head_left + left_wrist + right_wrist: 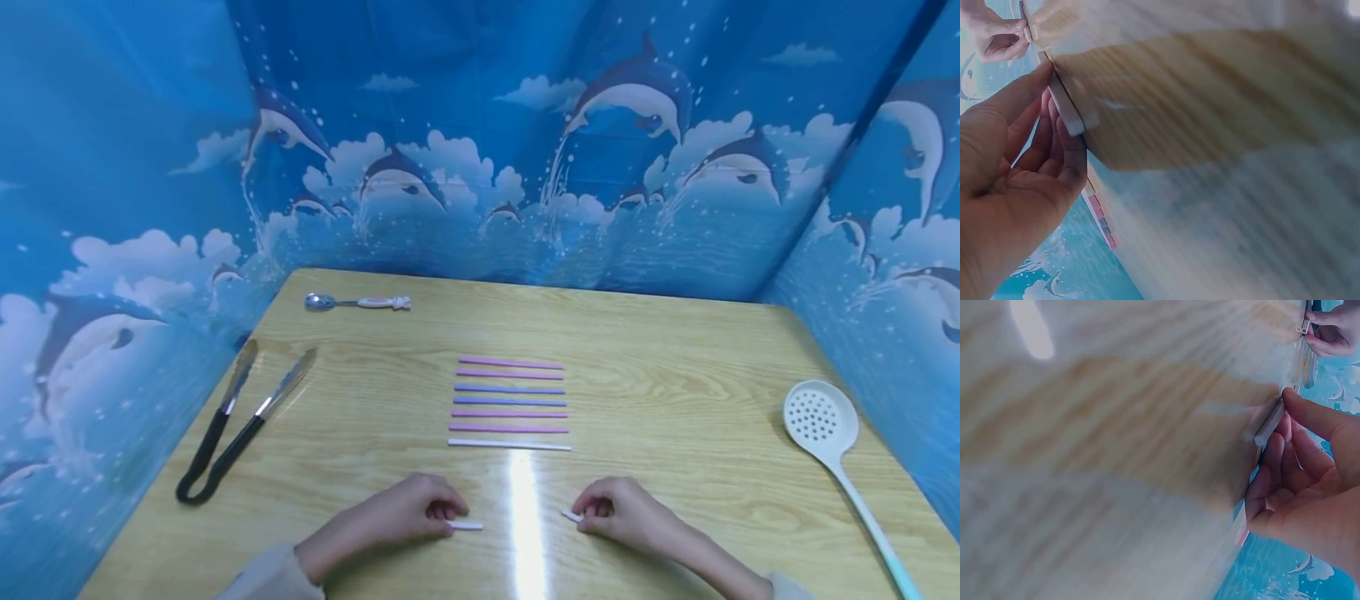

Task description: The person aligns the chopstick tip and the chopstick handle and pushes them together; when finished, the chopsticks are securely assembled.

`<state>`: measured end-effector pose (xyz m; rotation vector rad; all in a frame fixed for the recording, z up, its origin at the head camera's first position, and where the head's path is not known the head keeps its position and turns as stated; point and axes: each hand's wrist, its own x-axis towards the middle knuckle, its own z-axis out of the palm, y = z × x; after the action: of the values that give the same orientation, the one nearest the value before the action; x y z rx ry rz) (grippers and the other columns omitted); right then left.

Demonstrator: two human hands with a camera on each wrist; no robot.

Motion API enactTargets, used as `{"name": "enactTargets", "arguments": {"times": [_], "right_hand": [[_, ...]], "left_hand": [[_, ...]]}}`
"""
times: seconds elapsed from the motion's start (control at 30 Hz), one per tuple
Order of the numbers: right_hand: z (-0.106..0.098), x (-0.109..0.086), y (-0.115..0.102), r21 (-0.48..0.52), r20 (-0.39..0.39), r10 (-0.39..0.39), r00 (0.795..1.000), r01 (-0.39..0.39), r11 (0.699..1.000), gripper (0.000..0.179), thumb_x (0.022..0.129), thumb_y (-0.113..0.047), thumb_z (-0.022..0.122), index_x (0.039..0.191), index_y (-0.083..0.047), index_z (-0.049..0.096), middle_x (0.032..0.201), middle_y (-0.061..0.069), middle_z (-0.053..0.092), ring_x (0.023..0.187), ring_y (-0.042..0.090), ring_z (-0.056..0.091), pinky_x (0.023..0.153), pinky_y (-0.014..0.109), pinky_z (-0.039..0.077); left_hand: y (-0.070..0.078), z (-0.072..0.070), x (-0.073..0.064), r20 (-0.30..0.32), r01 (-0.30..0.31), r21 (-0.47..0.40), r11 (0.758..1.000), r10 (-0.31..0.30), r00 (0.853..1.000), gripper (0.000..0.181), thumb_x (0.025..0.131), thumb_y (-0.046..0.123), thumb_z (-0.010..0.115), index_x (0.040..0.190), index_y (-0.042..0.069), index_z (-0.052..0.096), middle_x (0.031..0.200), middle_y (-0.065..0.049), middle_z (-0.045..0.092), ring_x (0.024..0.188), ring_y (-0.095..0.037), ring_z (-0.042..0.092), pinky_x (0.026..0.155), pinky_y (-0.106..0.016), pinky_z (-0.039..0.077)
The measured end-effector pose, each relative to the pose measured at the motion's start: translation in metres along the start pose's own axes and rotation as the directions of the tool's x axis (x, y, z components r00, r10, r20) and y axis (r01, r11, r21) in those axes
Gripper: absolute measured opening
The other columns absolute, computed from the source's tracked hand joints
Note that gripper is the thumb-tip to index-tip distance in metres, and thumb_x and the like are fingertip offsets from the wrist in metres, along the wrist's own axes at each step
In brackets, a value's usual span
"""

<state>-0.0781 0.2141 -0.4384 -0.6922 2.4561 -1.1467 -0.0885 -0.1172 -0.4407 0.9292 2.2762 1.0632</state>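
Observation:
My left hand (416, 510) pinches a short white stick (468, 525) between thumb and fingers, low over the wooden table. In the left wrist view this stick (1066, 106) lies along the fingertips, close to the tabletop. Facing it, my right hand (628, 517) pinches another short white stick (572, 517), whose far part the fingers hide. The right wrist view shows its pale end (1262, 436) jutting from the fingertips near the table surface. A gap with a bright light reflection separates the two hands. Beyond them lies a long white stick (510, 445), the nearest of a neat row.
Farther back in that row are pink sticks (510, 430) and blue sticks (510, 402). Black-handled tongs (232, 437) lie spread at left, a small spoon (356, 303) at back left, a white slotted ladle (821, 421) at right. A dolphin-print curtain (480, 167) surrounds the table (675, 367).

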Motion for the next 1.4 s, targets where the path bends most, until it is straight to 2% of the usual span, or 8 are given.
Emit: {"name": "enactTargets", "arguments": {"times": [0.2,0.4,0.57,0.73,0.87,1.07,1.23,1.4], "right_hand": [[0.001,0.001,-0.001,-0.028,-0.014,-0.011,1.000,0.011,1.000,0.007,0.080,-0.005,0.071,0.086,-0.004,0.071,0.072,-0.012,0.059,0.065,-0.004,0.050,0.055,0.018,0.047],[0.001,0.010,-0.008,-0.059,-0.054,-0.066,0.996,0.063,0.996,0.007,0.083,-0.010,0.071,0.089,-0.006,0.071,0.077,-0.009,0.063,0.069,-0.003,0.053,0.061,0.019,0.049],[0.002,0.022,-0.020,-0.074,-0.090,-0.117,0.989,0.110,0.991,0.010,0.083,-0.009,0.071,0.092,-0.005,0.071,0.079,-0.006,0.065,0.071,-0.001,0.054,0.064,0.019,0.052],[0.006,0.033,-0.031,-0.053,-0.118,-0.162,0.980,0.157,0.986,0.011,0.082,-0.004,0.069,0.094,-0.003,0.070,0.080,-0.001,0.066,0.072,0.000,0.056,0.065,0.019,0.053],[0.008,0.039,-0.037,-0.055,-0.140,-0.206,0.968,0.200,0.978,0.011,0.082,-0.004,0.069,0.094,-0.003,0.070,0.079,-0.001,0.066,0.072,0.000,0.057,0.065,0.020,0.054],[0.008,0.043,-0.044,-0.054,-0.141,-0.182,0.973,0.176,0.983,0.012,0.083,-0.005,0.069,0.095,-0.004,0.070,0.079,-0.003,0.065,0.071,0.001,0.057,0.065,0.020,0.053],[0.008,0.044,-0.045,-0.052,-0.130,-0.169,0.977,0.163,0.985,0.012,0.084,-0.006,0.069,0.095,-0.003,0.070,0.079,-0.003,0.065,0.071,0.000,0.056,0.065,0.021,0.053],[0.008,0.045,-0.043,-0.056,-0.154,-0.218,0.964,0.211,0.976,0.012,0.083,-0.004,0.068,0.095,-0.003,0.070,0.081,0.000,0.064,0.071,0.001,0.055,0.063,0.020,0.053]], "left_hand": [[-0.002,0.001,0.002,-0.029,-0.007,0.033,0.999,0.008,1.000,0.018,0.082,0.005,0.070,0.100,0.003,0.070,0.083,0.006,0.062,0.074,0.004,0.051,0.067,-0.015,0.049],[-0.001,-0.002,0.013,-0.133,-0.020,0.066,0.998,0.028,0.991,0.015,0.088,0.008,0.065,0.101,0.004,0.071,0.088,0.002,0.065,0.078,0.000,0.054,0.071,-0.018,0.049],[0.004,-0.007,0.021,-0.201,-0.055,0.045,0.997,0.063,0.978,0.015,0.089,0.007,0.064,0.102,0.002,0.069,0.092,-0.003,0.065,0.085,-0.007,0.060,0.077,-0.020,0.052],[0.011,-0.010,0.025,-0.209,-0.085,0.000,0.996,0.083,0.974,0.017,0.090,0.004,0.062,0.105,0.000,0.067,0.094,-0.005,0.064,0.088,-0.011,0.061,0.080,-0.019,0.052],[0.014,-0.013,0.028,-0.212,-0.118,0.002,0.993,0.116,0.970,0.018,0.090,0.004,0.061,0.106,-0.001,0.066,0.094,-0.007,0.065,0.088,-0.012,0.063,0.080,-0.019,0.052],[0.019,-0.015,0.030,-0.208,-0.089,-0.017,0.996,0.084,0.975,0.018,0.089,0.007,0.062,0.106,0.001,0.066,0.094,-0.005,0.066,0.086,-0.008,0.062,0.080,-0.018,0.052],[0.022,-0.015,0.032,-0.206,-0.096,0.001,0.995,0.094,0.974,0.018,0.089,0.007,0.062,0.106,0.002,0.067,0.093,-0.004,0.067,0.085,-0.006,0.062,0.079,-0.018,0.052],[0.021,-0.015,0.033,-0.224,-0.111,0.006,0.994,0.110,0.968,0.017,0.090,0.008,0.062,0.105,0.003,0.068,0.093,-0.003,0.067,0.084,-0.005,0.060,0.078,-0.018,0.052]]}}
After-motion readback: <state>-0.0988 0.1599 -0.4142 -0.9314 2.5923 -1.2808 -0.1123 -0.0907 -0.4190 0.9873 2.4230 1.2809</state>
